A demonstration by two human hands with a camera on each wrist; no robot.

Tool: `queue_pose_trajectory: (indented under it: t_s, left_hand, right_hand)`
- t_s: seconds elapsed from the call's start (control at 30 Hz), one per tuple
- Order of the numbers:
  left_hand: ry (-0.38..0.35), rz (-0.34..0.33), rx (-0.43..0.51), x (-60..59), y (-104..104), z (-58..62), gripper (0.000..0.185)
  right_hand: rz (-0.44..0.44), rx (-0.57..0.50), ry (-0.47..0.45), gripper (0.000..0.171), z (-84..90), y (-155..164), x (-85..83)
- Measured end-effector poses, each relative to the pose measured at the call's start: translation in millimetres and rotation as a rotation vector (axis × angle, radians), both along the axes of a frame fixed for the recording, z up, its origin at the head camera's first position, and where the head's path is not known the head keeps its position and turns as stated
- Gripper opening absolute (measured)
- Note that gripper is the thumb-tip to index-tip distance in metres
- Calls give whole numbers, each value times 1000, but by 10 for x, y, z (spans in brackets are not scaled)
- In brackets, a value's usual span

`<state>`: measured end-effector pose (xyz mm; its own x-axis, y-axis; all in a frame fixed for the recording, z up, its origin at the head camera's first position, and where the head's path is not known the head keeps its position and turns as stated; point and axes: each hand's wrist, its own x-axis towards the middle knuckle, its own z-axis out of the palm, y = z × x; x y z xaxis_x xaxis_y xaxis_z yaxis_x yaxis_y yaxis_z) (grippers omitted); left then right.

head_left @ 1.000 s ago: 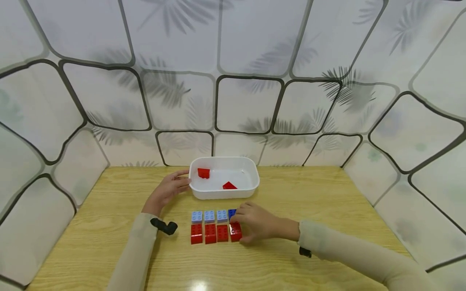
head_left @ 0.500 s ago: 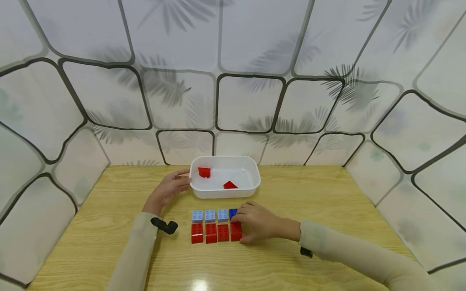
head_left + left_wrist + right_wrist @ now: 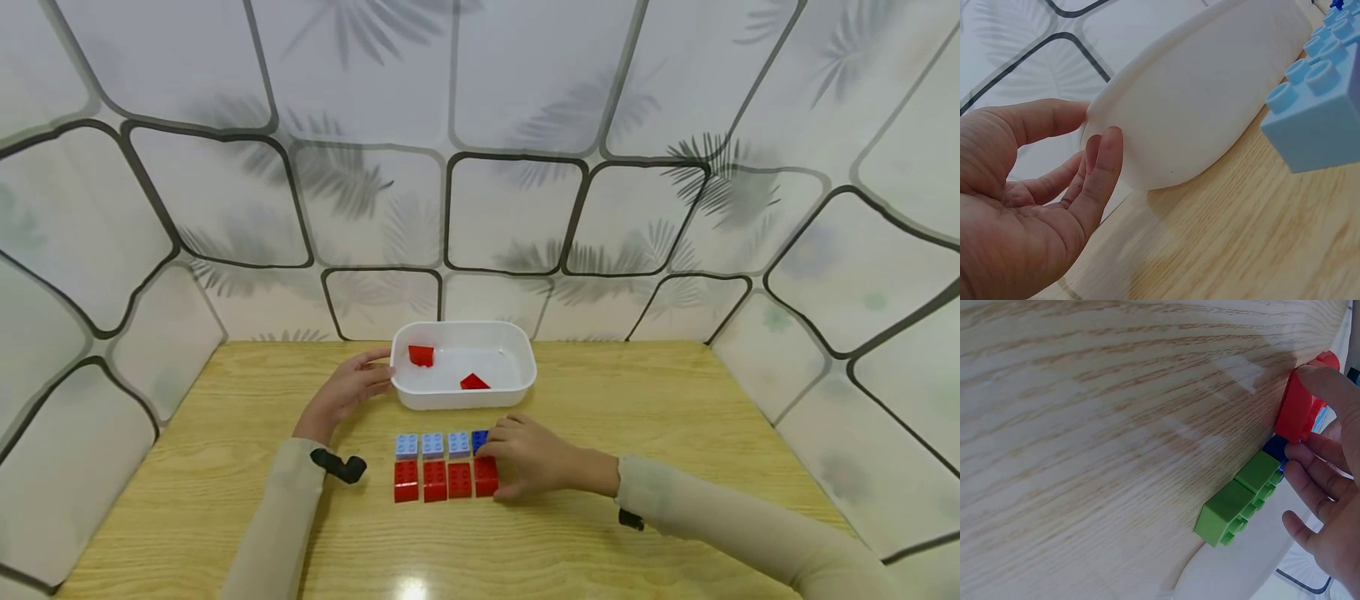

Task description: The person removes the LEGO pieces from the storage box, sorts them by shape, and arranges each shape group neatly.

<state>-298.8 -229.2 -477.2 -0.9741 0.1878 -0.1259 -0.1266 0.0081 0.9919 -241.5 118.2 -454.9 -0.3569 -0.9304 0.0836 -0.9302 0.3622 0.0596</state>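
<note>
My right hand pinches the rightmost red brick of a row of several red bricks on the wooden table. In the right wrist view the thumb and fingers of the right hand clamp that red brick. A dark blue brick and green bricks sit beside it. Three light blue bricks line up behind the red row. My left hand rests with relaxed fingers against the left end of a white tub, which holds two red pieces.
The wooden table is walled on three sides by white panels with black lines and leaf shadows. A black strap sits on my left wrist. In the left wrist view a light blue brick lies close to the tub.
My right hand and the red brick under it have shifted only slightly. The left hand has stayed against the tub.
</note>
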Motion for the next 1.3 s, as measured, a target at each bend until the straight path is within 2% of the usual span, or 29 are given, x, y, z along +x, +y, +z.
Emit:
queue_pose_trajectory:
  t_s: [0.4,0.7,1.13,1.3]
  left_hand:
    - [9,-1,6,0,-2,-5,58]
    - [1,-7,3,6,2,13,59]
    - [-2,-3,20,31,-1,48,61]
    - [2,-6,26,17,10,29,60]
  right_hand:
    - [12,-10,1,55,56,-9,12]
    - [11,-3,-42,53,114,-4,10]
    - [90,-67,25,52,189,-25,-75]
    - [84,-72,38,50,259,-31,-119]
